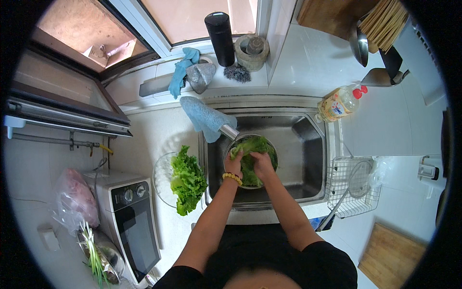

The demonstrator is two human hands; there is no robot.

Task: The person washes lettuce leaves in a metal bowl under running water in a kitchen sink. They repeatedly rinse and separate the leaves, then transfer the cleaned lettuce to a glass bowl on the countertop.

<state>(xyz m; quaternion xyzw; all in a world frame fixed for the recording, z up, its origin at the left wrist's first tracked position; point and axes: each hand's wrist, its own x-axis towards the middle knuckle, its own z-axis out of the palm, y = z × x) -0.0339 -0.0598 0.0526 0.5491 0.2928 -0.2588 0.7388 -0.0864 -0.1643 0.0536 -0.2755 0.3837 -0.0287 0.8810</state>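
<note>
Both hands are over a round metal bowl (277, 164) in the left part of the stainless steel sink (299, 169). A green lettuce leaf (254, 143) is gripped at its left end by my left hand (234, 164), which has a yellow bead bracelet at the wrist. My right hand (262, 164) pinches the same leaf from the right side. More lettuce leaves (249, 172) lie in the bowl below. Just above my left hand is the tip of a metal faucet (229, 131), its body wrapped in a light blue cloth (205, 117).
Left of the sink, a heap of lettuce (187, 180) overhangs a clear glass plate (161, 177). A microwave-like oven (133, 216) stands further left. A dish soap bottle (337, 104) is behind the sink's right corner. A wire rack (352, 191) holding a strainer (360, 177) sits at the right.
</note>
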